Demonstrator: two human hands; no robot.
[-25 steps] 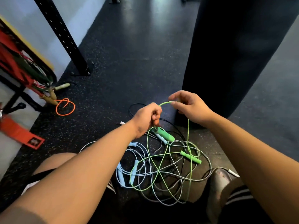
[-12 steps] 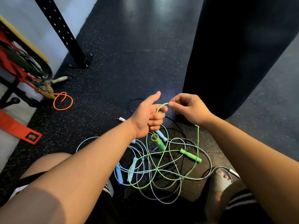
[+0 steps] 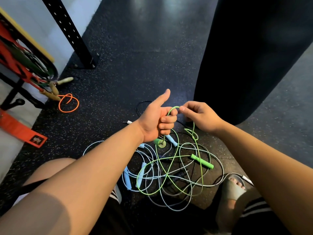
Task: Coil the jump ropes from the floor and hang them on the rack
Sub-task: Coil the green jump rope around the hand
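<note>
Lying nearest, between the person's knee and sandalled foot, the thin lime-green plastic jump rope (image 3: 166, 173) is woven through pale blue jump ropes with blue handles (image 3: 127, 178) and a thin black cord (image 3: 140, 106). Its loose green handle (image 3: 201, 161) rests on the heap. Just beyond, the left hand (image 3: 156, 121) is fisted round the other green handle (image 3: 160, 143), thumb raised. The right hand (image 3: 199, 116) pinches the green cord between thumb and forefinger right beside it, with a short arch of cord between them.

The likely trouble is that drawing in more cord for a coil could drag the blue and black ropes up with it. It could also tighten the small loop hanging under the right hand into a knot, and the loose handle may snag in the crossings.

Farther off at the left, the red and black metal rack (image 3: 22, 65) is well apart, with an orange rope loop (image 3: 68, 103) on the floor near its foot. A loosely held coil could spill on the way over.
</note>
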